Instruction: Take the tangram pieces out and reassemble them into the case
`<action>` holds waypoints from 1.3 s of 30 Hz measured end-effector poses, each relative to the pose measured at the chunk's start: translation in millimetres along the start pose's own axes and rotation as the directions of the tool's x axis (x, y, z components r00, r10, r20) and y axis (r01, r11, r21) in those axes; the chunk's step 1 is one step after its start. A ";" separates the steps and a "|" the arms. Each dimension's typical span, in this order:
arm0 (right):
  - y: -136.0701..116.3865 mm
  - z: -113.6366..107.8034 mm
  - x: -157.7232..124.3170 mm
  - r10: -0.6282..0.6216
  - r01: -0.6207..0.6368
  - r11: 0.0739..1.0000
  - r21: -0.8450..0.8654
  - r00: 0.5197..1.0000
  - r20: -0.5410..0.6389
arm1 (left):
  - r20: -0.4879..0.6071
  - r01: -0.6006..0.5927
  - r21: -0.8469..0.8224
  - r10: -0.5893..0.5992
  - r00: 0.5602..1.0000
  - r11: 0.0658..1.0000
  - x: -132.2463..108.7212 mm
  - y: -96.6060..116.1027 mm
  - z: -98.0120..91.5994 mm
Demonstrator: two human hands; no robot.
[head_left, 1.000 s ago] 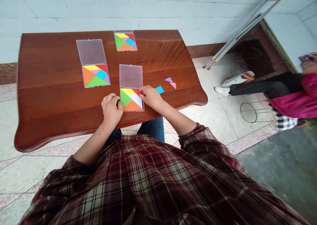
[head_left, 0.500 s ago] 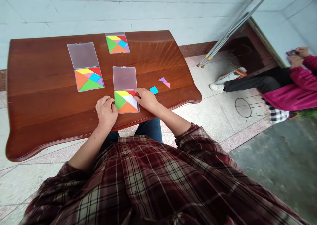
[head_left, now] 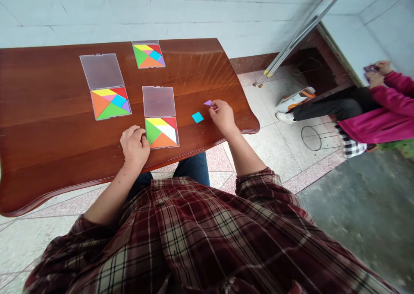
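An open clear case (head_left: 158, 102) lies near the table's front edge, its tray holding green, yellow, red and orange pieces around a white gap (head_left: 169, 131). My left hand (head_left: 135, 146) rests at the tray's left edge, fingers curled, nothing visible in them. Right of the case, my right hand (head_left: 223, 116) pinches the pink triangle (head_left: 213, 108), which is mostly covered by the fingers. Beside those fingertips lies a purple triangle (head_left: 207, 102). A blue piece (head_left: 197, 117) is on the wood between the case and my right hand.
Two more cases with full sets of coloured pieces, one at the left (head_left: 111, 103) and one at the back (head_left: 149, 55), lie on the brown table (head_left: 58, 112). Crutches (head_left: 287, 43) lean on the wall. At the right sits a person in a pink top (head_left: 384, 112).
My right hand has left the tray, moved right and closed on the pink triangle. The red piece is uncovered. My left hand stays by the tray; the view has shifted slightly.
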State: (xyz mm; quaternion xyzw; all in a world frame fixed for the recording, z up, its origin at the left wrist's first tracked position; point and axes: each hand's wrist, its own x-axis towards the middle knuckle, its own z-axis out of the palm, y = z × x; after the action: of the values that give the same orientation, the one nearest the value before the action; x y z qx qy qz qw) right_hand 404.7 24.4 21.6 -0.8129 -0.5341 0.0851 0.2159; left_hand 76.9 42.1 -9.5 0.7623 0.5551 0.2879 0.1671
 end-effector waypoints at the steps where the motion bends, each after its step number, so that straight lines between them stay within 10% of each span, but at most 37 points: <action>1: 8.9 -2.2 3.2 0.026 -0.026 0.999 -0.032 1.000 -0.015 | 0.000 0.004 -0.002 -0.004 1.000 1.000 0.1 -0.1 0.1; 17: 29.5 0.2 50.9 0.104 -0.091 0.993 -0.072 0.973 0.206 | 0.018 0.018 0.012 -0.018 1.000 1.000 0.7 -2.0 1.7; 39: 26.0 -8.7 23.9 0.217 -0.224 0.975 -0.002 0.944 0.248 | 0.036 0.040 -0.015 -0.039 0.999 0.999 0.1 4.0 -1.0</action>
State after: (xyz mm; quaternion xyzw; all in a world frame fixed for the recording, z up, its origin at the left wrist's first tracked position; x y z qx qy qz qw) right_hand 439.5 35.0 20.0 -0.8477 -0.4614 0.2162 0.1475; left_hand 79.3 40.9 -6.4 0.7548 0.5648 0.2752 0.1885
